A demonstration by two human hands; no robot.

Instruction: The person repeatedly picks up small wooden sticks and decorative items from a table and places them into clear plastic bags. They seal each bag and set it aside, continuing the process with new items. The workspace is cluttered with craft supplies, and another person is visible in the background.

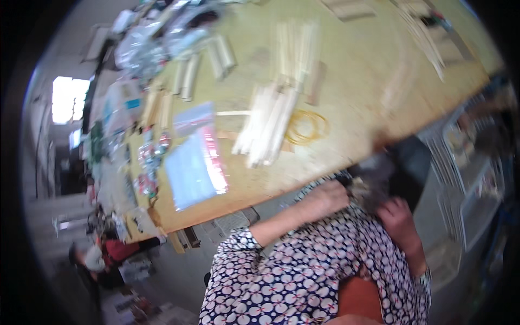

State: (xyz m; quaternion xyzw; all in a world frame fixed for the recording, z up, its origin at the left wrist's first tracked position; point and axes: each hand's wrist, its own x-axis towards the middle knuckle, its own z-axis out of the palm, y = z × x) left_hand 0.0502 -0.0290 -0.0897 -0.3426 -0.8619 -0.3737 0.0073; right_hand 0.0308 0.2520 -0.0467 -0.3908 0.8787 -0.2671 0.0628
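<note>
My left hand (327, 197) is just off the near table edge, its fingers curled in. To its right my right hand (398, 215) is also closed, with thumb and fingers drawn together. Between them is a greyish, blurred item (360, 187) whose kind I cannot make out. It is nearest to my left fingertips. On the table beyond lie a bundle of pale wooden sticks (265, 124) and a second bundle (295, 51) behind it. Yellow rubber bands (307, 128) lie in loose loops beside the near bundle. A pale blue plastic bag (189, 170) with a pink strip lies left of the sticks.
The wooden table (336, 135) has its near edge right at my hands. Clear plastic bags (138, 51) pile up at the far left. More sticks (425, 43) lie at the far right. Plastic crates (460, 179) stand to my right. Another person (97, 257) is at the left.
</note>
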